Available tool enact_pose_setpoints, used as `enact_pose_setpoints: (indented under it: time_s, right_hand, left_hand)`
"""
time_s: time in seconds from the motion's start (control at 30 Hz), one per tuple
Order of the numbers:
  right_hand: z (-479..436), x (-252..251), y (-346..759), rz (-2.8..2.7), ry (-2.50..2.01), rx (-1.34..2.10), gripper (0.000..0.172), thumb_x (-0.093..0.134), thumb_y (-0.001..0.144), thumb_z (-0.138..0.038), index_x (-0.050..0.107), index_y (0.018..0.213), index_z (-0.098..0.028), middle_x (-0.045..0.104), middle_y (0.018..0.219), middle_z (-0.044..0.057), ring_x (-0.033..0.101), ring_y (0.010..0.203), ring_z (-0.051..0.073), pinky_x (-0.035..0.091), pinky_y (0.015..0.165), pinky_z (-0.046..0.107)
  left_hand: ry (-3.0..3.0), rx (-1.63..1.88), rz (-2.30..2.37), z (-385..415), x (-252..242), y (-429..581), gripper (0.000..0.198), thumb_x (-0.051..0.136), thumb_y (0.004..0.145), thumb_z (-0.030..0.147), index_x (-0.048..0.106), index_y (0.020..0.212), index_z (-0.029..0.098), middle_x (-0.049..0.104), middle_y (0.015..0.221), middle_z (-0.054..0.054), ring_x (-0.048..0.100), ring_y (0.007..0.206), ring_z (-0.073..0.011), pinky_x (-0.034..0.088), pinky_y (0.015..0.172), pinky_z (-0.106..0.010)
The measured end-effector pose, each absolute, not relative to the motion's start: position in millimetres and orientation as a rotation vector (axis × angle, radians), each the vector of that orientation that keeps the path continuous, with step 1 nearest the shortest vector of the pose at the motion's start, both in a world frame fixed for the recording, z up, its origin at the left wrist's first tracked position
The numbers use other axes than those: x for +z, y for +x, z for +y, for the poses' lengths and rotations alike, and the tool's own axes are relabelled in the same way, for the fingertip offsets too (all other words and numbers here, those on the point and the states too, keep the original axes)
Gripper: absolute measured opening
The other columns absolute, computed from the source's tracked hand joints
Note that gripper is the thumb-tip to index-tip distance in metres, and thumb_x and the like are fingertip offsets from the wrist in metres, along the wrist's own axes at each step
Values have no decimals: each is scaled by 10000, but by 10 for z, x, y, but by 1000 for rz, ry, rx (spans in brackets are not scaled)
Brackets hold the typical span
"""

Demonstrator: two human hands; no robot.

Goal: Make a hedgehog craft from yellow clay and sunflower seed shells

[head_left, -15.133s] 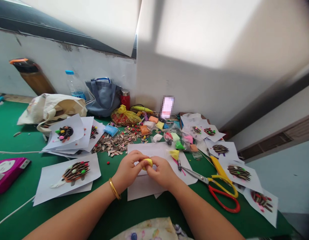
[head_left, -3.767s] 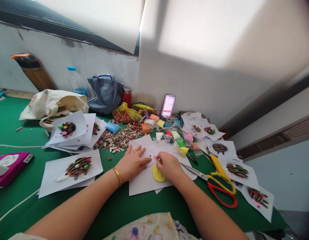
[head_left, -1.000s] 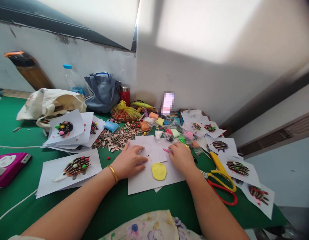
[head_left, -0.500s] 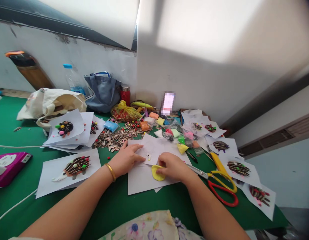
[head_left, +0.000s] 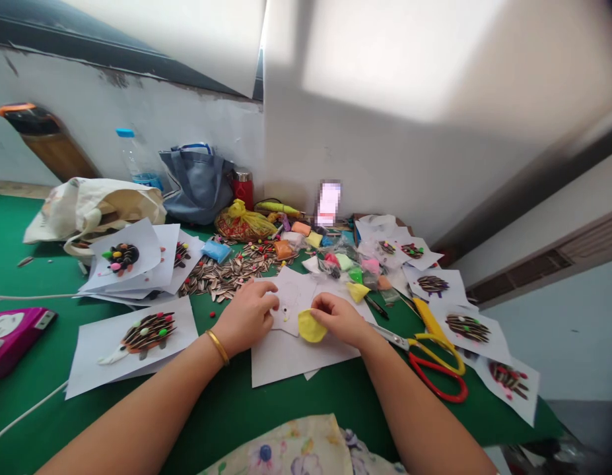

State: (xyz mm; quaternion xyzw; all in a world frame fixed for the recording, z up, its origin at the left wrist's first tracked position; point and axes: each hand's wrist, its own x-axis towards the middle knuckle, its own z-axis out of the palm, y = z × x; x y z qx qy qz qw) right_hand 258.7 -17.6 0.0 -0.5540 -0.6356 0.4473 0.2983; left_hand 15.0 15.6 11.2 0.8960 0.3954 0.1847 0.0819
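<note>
Between thumb and fingers, my right hand point(head_left: 338, 319) pinches the edge of a flattened yellow disc of modelling clay point(head_left: 311, 327). The disc is over the white sheets of paper in front of me. My left hand point(head_left: 250, 315) rests at the left side of the upper sheet point(head_left: 288, 290), fingers curved and apart, with nothing seen in them. That sheet bears a faint drawn outline and a small black-and-white eye point(head_left: 285, 309) with a bit of yellow below. A larger white sheet point(head_left: 276, 366) lies underneath.
Sunflower seeds point(head_left: 219, 277) are heaped behind my left hand, with bagged coloured clay point(head_left: 358, 292) to their right. Large scissors point(head_left: 437, 363) lie right of my right forearm. Hedgehog pictures point(head_left: 150, 333) lie at both sides. Bags, bottles and a phone point(head_left: 329, 201) stand along the wall.
My right hand has lifted the yellow clay disc slightly and turned it toward the upper sheet. My left hand's fingers have drawn back from the drawing, uncovering the eye. The view has shifted slightly.
</note>
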Motion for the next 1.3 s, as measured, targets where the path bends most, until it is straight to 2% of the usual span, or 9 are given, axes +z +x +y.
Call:
enact_pose_setpoints:
  time_s: [0.07, 0.13, 0.23, 0.37, 0.57, 0.77, 0.87, 1.2, 1.3]
  right_hand:
    - [-154, -58, 2585, -1628, -1449, 1178, 139, 586, 822, -339, 574, 837, -202, 581, 787, -6, 539, 704, 145, 435, 614, 251]
    - [-128, -113, 2577, -1534, -1417, 1170, 175, 574, 826, -348, 586, 931, -209, 591, 822, 2, 560, 731, 156, 455, 639, 265]
    - [-85, -182, 2573, -1418, -1380, 1129, 293, 561, 828, -349, 594, 1087, -216, 633, 941, 32, 601, 833, 183, 487, 716, 298]
    - [-33, -226, 2600, -1343, -1361, 1086, 262, 556, 823, -341, 612, 1043, -211, 659, 1003, 50, 620, 855, 195, 499, 708, 300]
    - [-10, -213, 2608, -1201, -1322, 1089, 322, 555, 795, -298, 549, 1106, -215, 626, 969, 35, 606, 797, 167, 489, 654, 269]
    - [43, -206, 2589, -1230, -1356, 967, 367, 544, 806, -307, 559, 1162, -221, 638, 1034, 56, 619, 858, 189, 509, 744, 310]
    - [92, -222, 2580, -1217, -1344, 961, 353, 540, 802, -315, 559, 1140, -214, 651, 1024, 60, 623, 867, 198, 512, 773, 324]
    - [-48, -104, 2722, -1356, -1484, 1161, 308, 526, 733, -249, 644, 1012, -199, 658, 923, 32, 606, 774, 175, 473, 660, 279]
    - [-78, -53, 2734, -1374, -1507, 1159, 367, 509, 736, -241, 652, 1073, -215, 659, 920, 23, 595, 728, 161, 459, 629, 267]
  left_hand:
    - [2640, 561, 1291, 116, 61, 196, 399, 629, 804, 376, 634, 1161, 198, 566, 1308, -136, 511, 1222, -294, 332, 1103, -486]
    - [2634, 492, 1364, 75, -10, 245, 775, 663, 746, 568, 465, 1387, 181, 492, 1408, -186, 431, 1312, -351, 231, 1130, -567]
    - [2636, 377, 1418, 25, -95, 300, 962, 646, 713, 664, 337, 1474, 163, 435, 1465, -205, 315, 1398, -375, 52, 1151, -614]
    - [2644, 327, 1351, 26, -106, 296, 934, 638, 738, 616, 269, 1506, 233, 407, 1503, -149, 234, 1442, -353, -79, 1137, -620]
    - [2600, 326, 1142, 75, -42, 253, 894, 616, 767, 451, 178, 1525, 269, 370, 1534, -87, 205, 1457, -320, -87, 1132, -634]
    - [2630, 394, 1297, 0, -100, 379, 1022, 595, 705, 706, 242, 1514, 190, 419, 1486, -175, 242, 1436, -364, -125, 1134, -608]
    - [2647, 373, 1323, -21, -138, 422, 1062, 632, 668, 709, 235, 1517, 209, 420, 1485, -180, 253, 1431, -364, -154, 1122, -610]
    - [2481, 214, 1116, 116, 51, 197, 990, 737, 697, 439, 198, 1514, 290, 381, 1525, -107, 234, 1449, -334, -56, 1131, -654]
    - [2463, 197, 1080, 140, 90, 148, 1025, 757, 667, 469, 208, 1512, 283, 388, 1521, -110, 233, 1447, -346, -23, 1141, -646]
